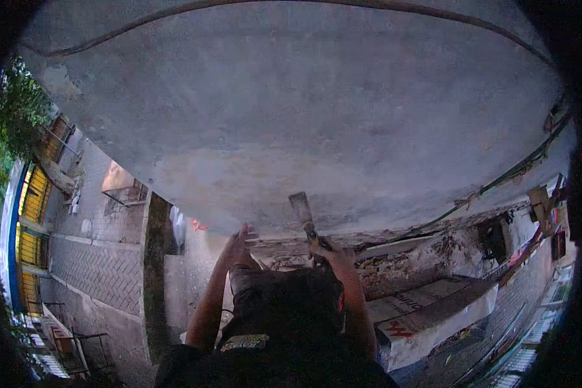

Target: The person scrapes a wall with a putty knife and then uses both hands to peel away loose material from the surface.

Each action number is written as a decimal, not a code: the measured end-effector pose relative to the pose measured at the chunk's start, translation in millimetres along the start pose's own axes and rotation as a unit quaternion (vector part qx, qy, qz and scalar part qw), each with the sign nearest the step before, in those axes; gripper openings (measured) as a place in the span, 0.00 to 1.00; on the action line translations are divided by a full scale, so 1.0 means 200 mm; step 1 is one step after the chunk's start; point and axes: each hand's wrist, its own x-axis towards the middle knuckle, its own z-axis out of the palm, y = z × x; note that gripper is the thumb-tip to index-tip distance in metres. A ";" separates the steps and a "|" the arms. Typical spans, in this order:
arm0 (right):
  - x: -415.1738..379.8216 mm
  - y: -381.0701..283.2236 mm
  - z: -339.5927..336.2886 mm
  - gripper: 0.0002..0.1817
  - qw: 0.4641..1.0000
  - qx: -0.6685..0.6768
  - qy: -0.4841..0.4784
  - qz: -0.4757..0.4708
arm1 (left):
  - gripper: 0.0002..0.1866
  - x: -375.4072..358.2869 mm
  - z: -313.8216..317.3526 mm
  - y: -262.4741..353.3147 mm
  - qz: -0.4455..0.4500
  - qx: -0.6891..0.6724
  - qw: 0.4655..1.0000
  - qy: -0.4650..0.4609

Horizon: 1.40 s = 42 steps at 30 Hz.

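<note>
While the open left hand (237,240) braces flat against the grey plastered wall (304,116), the right hand (330,251) grips the flat metal scraper (302,211) by its handle; blade likely stiff, light.

Bare arms, dark clothing

Both forearms are uncovered, with no sleeves reaching the wrists and no gloves on the hands: left hand (238,240), right hand (333,251). Between the arms sits a dark, almost black garment or headwear, with a small red mark at its right edge and a pale patterned patch lower down; the dim light blurs finer detail.
</note>
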 end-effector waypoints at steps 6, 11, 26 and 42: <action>0.06 -0.01 0.19 0.12 0.987 0.116 -0.024 0.106 | 0.26 0.13 0.21 0.21 0.046 0.063 0.995 0.062; 0.32 0.22 0.31 0.08 0.983 0.112 -0.060 0.132 | 0.20 0.30 0.45 0.25 0.244 -0.192 0.934 0.177; 0.68 0.67 0.52 0.16 0.996 -0.018 0.074 -0.041 | 0.27 0.57 0.34 0.20 0.181 -0.108 0.960 0.184; 0.61 0.58 0.49 0.10 0.976 -0.175 0.065 -0.116 | 0.21 0.35 0.48 0.34 0.236 -0.198 0.937 0.166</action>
